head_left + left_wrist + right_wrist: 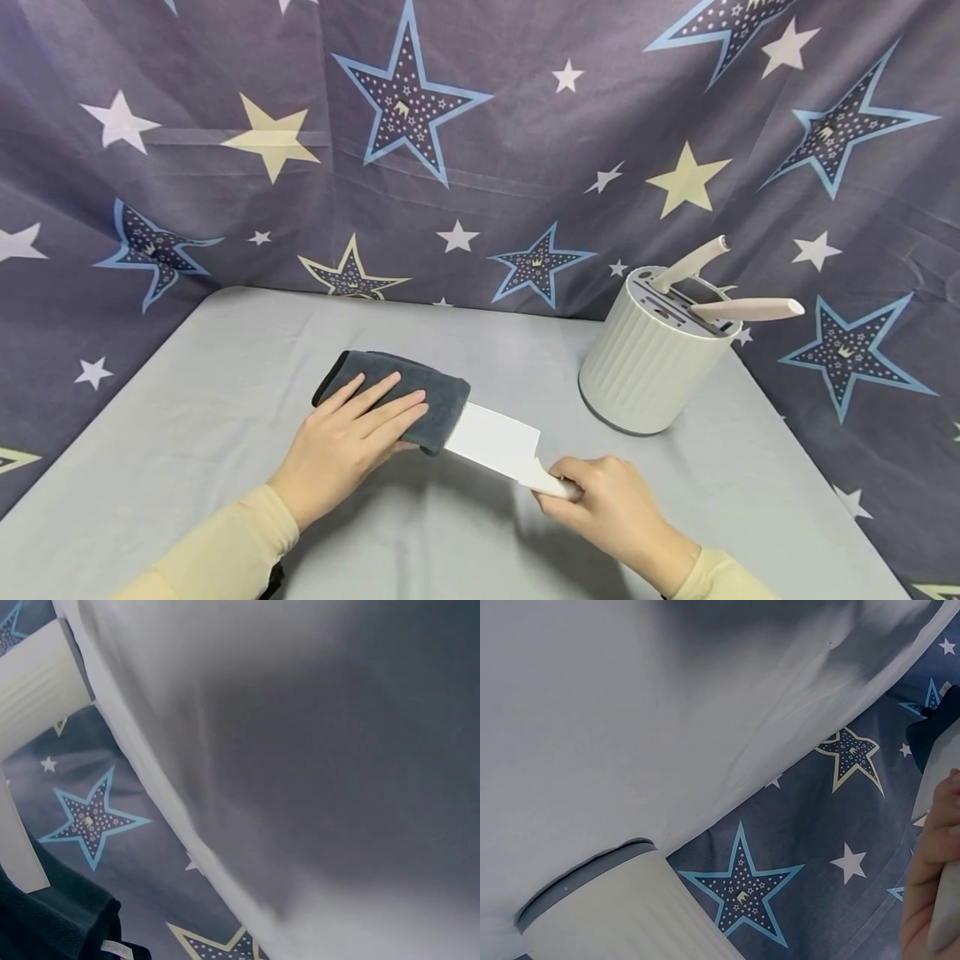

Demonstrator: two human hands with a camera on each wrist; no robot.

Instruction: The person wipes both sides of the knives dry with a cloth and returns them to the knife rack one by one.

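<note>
My right hand [611, 508] grips the pale handle of a cleaver [495, 439], whose broad white blade points left. A dark grey towel [442, 400] is folded over the far part of the blade and hides it. My left hand [348, 450] holds the towel around the blade, fingers stretched across its top and thumb partly showing below. Shadows beneath suggest that the cleaver is raised off the table. In the left wrist view, the towel [67, 911] and a strip of blade [19, 851] show at the lower left. The right wrist view shows the right hand [930, 862] around the handle.
On the right of the table [225, 375] stands a ribbed cream knife block [645, 367]. Two pale-handled tools [690, 265] stick out of its slotted top. A star-patterned curtain [525, 167] hangs behind the table.
</note>
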